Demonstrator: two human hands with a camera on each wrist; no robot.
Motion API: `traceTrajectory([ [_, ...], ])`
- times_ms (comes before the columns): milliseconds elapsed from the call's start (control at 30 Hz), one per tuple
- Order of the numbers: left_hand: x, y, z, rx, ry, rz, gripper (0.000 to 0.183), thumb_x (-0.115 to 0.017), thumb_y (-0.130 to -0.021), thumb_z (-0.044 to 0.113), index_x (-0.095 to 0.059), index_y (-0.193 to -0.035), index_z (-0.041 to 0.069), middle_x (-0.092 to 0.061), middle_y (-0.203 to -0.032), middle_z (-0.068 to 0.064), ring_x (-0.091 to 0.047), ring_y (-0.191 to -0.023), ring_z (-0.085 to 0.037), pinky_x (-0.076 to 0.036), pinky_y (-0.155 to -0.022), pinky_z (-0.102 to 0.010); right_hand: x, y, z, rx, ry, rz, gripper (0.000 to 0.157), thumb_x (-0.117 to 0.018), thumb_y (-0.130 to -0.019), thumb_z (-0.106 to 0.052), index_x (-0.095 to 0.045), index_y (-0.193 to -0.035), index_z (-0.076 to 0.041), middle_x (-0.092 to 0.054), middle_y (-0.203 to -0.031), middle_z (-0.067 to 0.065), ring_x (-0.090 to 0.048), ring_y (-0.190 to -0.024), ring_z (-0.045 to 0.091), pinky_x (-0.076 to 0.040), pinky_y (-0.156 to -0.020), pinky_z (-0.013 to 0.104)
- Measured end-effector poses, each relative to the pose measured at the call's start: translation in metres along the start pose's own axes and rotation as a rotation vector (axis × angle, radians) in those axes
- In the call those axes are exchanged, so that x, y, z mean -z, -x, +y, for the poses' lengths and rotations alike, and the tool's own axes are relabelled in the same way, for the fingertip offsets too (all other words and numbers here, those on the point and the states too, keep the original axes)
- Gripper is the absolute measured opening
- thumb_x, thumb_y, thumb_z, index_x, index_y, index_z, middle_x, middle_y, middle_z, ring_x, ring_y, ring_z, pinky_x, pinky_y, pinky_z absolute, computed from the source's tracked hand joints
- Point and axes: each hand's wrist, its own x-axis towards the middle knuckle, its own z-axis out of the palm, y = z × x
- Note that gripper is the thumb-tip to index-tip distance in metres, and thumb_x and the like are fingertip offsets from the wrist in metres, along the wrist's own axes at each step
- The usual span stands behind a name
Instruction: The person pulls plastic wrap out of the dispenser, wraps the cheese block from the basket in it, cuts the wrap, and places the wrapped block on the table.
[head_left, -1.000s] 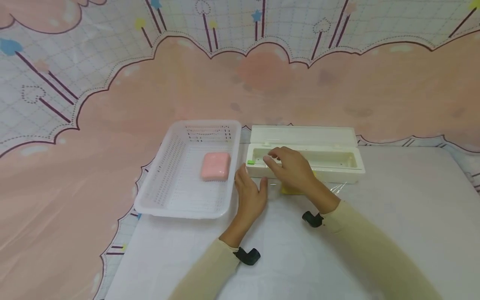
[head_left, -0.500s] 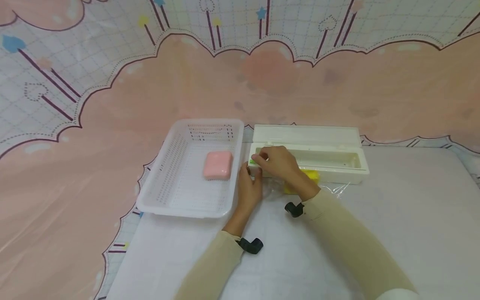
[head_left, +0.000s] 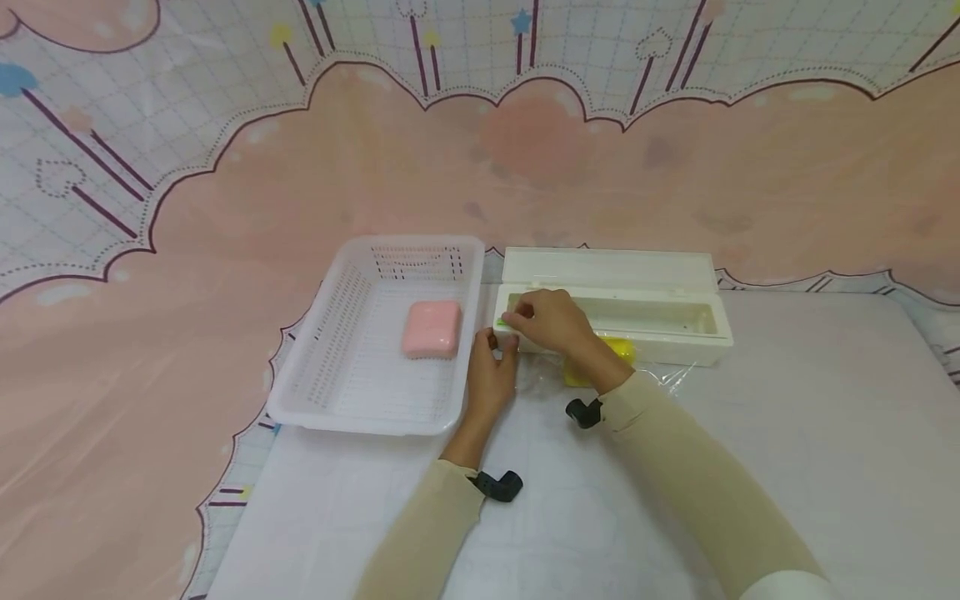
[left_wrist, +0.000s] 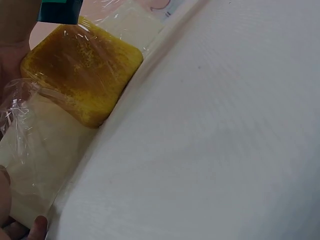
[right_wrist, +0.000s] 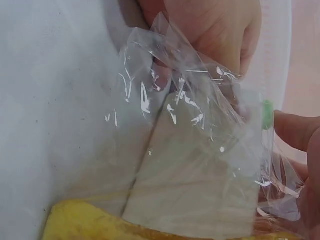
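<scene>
One curled left hand (head_left: 491, 381) grips the white box (head_left: 675, 347), likely steadying it; the right hand (head_left: 553, 318) pinches its green tab (right_wrist: 268, 115).

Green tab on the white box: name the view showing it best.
The right wrist view: the green tab appears close up, beside the right hand. The head view shows only a small sliver of it; the left wrist view does not show it.

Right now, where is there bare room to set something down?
White tabletop is bare right of the white box and between the sleeves; the basket has room left of the pink block. Crowded: the box's left end: left hand, right hand, clear film.
</scene>
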Motion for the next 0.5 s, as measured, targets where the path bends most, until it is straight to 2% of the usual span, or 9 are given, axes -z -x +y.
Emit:
traceTrajectory([
  [233, -0.001, 0.0001, 0.0001, 0.008, -0.009, -0.007, 0.039, -0.056, -0.106, 0.033, -0.051, -0.13, 0.002, -0.063, -0.126, -0.02, -0.062, -0.107, -0.029, -0.052, -0.092, -0.043, 0.0058, -0.0007, 0.0007, -0.031, 0.021, -0.037, 0.033, -0.065, -0.096, -0.045, -0.075, -0.099, -0.014, -0.073, -0.101, 0.004, -0.063, -0.089, 0.023, -0.053, -0.073, 0.038],
  [500, -0.0012, -0.0001, -0.0002, -0.001, 0.002, -0.004, 0.037, -0.057, -0.105, 0.031, -0.052, -0.128, 0.002, -0.062, -0.126, -0.02, -0.061, -0.111, -0.03, -0.051, -0.095, -0.044, 0.0103, -0.0013, 0.0037, -0.078, -0.015, -0.069, 0.037, -0.065, -0.095, -0.047, -0.076, -0.103, -0.012, -0.074, -0.105, 0.006, -0.064, -0.094, 0.024, -0.054, -0.078, 0.04],
])
